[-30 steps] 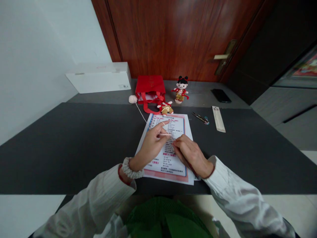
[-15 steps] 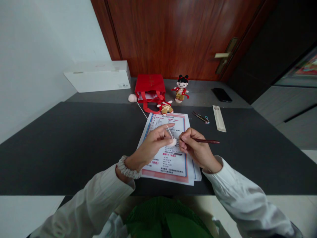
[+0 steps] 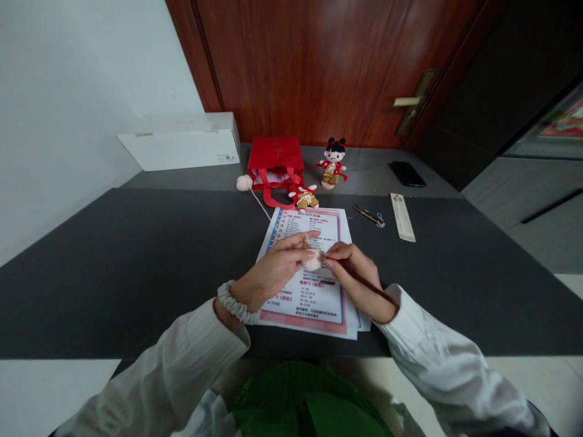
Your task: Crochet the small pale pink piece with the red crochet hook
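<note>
A small pale pink crochet piece [image 3: 312, 260] is pinched in my left hand [image 3: 277, 267], whose index finger stretches out above it with yarn around it. My right hand [image 3: 357, 270] is closed on a crochet hook [image 3: 324, 255], its tip at the right edge of the piece; most of its dark handle is hidden by the hand. Under both hands lie printed pattern sheets [image 3: 314, 306]. From a pale ball of yarn [image 3: 245, 182] at the back, a strand runs down toward the sheets.
At the back stand a white box [image 3: 182, 142], a red bag [image 3: 276, 152] and a crocheted doll [image 3: 334, 164]. A headless doll body [image 3: 306, 198] lies by the bag. To the right are small scissors-like tools [image 3: 368, 215], a pale flat packet [image 3: 402, 217] and a phone [image 3: 407, 174].
My right hand has rolled over and brought the hook against the crochet piece, so the handle no longer sticks out to the right. The piece now faces up more; my left index finger has lowered slightly.
</note>
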Available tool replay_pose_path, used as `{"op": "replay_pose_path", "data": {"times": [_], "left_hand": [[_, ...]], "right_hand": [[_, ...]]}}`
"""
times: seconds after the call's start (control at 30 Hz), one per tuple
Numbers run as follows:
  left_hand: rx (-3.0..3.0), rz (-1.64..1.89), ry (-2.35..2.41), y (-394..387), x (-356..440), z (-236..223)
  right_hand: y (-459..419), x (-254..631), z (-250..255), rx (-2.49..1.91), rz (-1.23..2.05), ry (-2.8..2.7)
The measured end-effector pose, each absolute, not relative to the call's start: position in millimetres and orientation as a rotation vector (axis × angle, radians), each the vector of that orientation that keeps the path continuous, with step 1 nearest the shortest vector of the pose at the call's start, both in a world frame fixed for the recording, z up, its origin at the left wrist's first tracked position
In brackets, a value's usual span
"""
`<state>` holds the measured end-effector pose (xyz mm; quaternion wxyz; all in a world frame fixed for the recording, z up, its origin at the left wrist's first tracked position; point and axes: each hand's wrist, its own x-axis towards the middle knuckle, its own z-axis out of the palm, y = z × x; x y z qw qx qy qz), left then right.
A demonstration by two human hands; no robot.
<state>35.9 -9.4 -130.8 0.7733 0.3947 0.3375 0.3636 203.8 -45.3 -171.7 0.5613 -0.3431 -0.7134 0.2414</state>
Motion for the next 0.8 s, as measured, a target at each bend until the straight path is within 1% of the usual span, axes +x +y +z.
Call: {"op": "replay_pose_path", "data": {"times": [0.03,0.1,0.5,0.7,0.8], "left_hand": [[0.863,0.789,0.730,-9,33,-129],[0.902,0.776,0.727,-7,27,-126],[0.977,0.525,0.615,3,16,-126],[1.014,0.485,0.551,2,14,-129],[1.114,0.550,0.551,1,16,-131]], "right_hand": [[-46,205,-170,-0.829,0.701,-1.601],[-48,208,-167,-0.839,0.858,-1.490],[-46,229,-157,-0.772,1.094,-1.465],[-44,227,-156,-0.642,1.434,-1.252],[-43,222,-153,-0.605,1.577,-1.103]]}}
